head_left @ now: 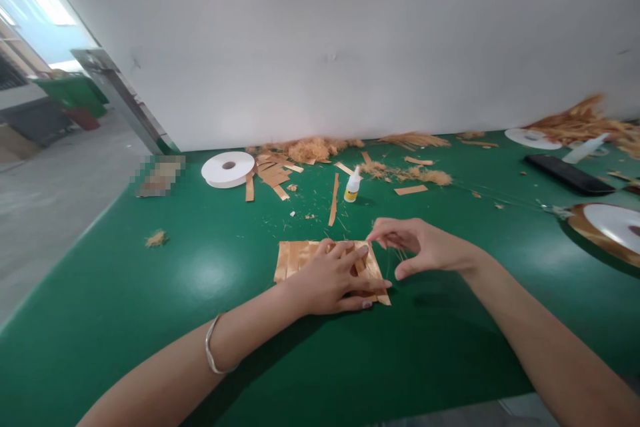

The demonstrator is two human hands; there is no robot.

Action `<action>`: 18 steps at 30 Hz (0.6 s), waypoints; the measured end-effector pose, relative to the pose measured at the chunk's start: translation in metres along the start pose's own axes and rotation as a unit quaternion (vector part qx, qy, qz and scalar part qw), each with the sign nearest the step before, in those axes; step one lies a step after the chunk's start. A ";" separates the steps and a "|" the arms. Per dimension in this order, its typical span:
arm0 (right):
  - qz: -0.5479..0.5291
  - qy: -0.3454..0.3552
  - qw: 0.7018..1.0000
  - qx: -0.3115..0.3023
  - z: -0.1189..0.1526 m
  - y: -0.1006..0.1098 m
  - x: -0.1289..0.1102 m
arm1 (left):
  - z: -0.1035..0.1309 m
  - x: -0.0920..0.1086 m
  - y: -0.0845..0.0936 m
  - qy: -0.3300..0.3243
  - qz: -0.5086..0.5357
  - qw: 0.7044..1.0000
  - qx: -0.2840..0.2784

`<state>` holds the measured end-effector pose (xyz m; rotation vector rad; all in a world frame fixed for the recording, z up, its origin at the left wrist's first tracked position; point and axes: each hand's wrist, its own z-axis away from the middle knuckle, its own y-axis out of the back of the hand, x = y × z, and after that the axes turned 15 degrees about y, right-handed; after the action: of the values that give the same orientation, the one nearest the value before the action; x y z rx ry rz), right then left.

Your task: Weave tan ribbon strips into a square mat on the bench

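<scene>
- Left grip [333, 280]: fingers spread, palm down over the right part of the panel [295, 257], clamped on nothing. Risk: uneven push splays the strips or opens gaps, since flat pressure alone holds them.
- Right grip [425, 247]: thumb well apart from the fingers, fingertips at the panel's far right corner. Fine threads show by the thumb; can't tell if they're pinched. Risk: a snag on a thread drags the end strip out of line.
- Panel: flat on the surface [200, 320], strips side by side, partly under the left grip. Right edge looks uneven, near corner sticks out. Risk: the left fingertips reach that edge, so a small slide could skew or crease it.
- Strips look thin and slick. Too much force probably kinks them; too little lets them creep.
- Bottle [352, 187]: stands just beyond the panel, near the right grip. Risk: a knuckle tips it if the hand swings outward. If it's glue and it's open, a spill spoils the strips.
- Loose strips [273, 172] and fluff [315, 149]: farther back. Stray fibres lie between them and the panel. Risk: a sleeve-height sweep or draught brings fibres under the strips, leaving lumps.
</scene>
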<state>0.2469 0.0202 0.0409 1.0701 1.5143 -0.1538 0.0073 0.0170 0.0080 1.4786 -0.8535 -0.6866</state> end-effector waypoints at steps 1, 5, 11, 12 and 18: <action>0.035 -0.019 0.998 -0.043 0.000 0.002 -0.002 | 0.000 0.000 0.000 -0.002 0.000 1.000 0.002; 0.117 -0.076 0.984 -0.107 -0.003 0.000 -0.006 | 0.000 -0.001 -0.001 -0.007 -0.009 1.000 0.013; 0.156 -0.078 0.982 -0.074 -0.008 -0.018 0.002 | 0.001 0.000 -0.001 -0.006 -0.018 1.000 0.009; 0.153 -0.087 0.983 -0.058 -0.009 -0.019 0.004 | 0.001 0.000 -0.001 -0.007 -0.017 1.000 0.008; 0.014 -0.108 0.993 -0.039 -0.010 -0.016 0.002 | 0.000 -0.001 -0.001 -0.011 -0.014 1.000 0.012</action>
<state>0.2291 0.0183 0.0348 0.9798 1.2996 -0.1845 0.0073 0.0177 0.0071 1.5106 -0.8611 -0.7168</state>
